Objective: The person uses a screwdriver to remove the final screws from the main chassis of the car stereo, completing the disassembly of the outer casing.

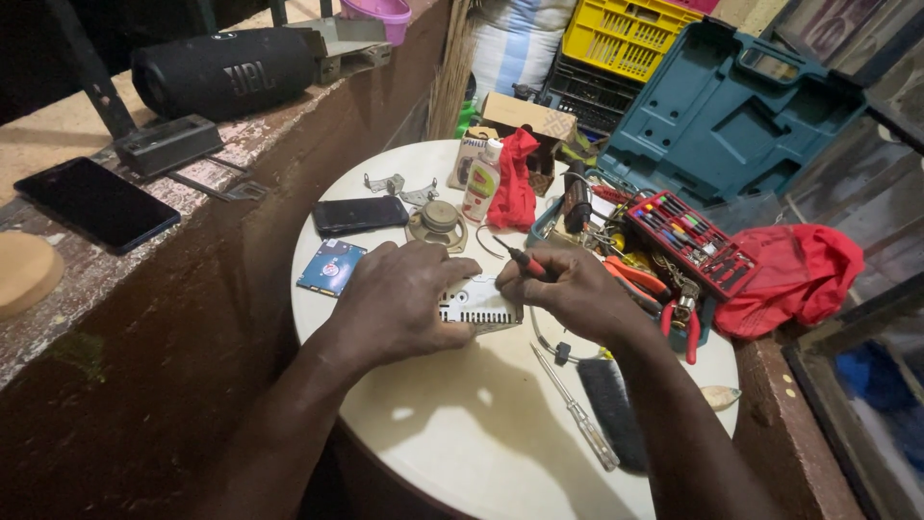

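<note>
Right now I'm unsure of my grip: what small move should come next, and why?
Probably lower the screwdriver tip onto the vented white panel. The right hand holds it just above the panel's top edge, and the left hand already presses the panel flat.

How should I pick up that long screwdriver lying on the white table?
Probably grip the clear handle of the screwdriver, coming from above at the table's near edge. The handle is thicker than the thin shaft, points toward you, and only a black brush lies beside it.
</note>
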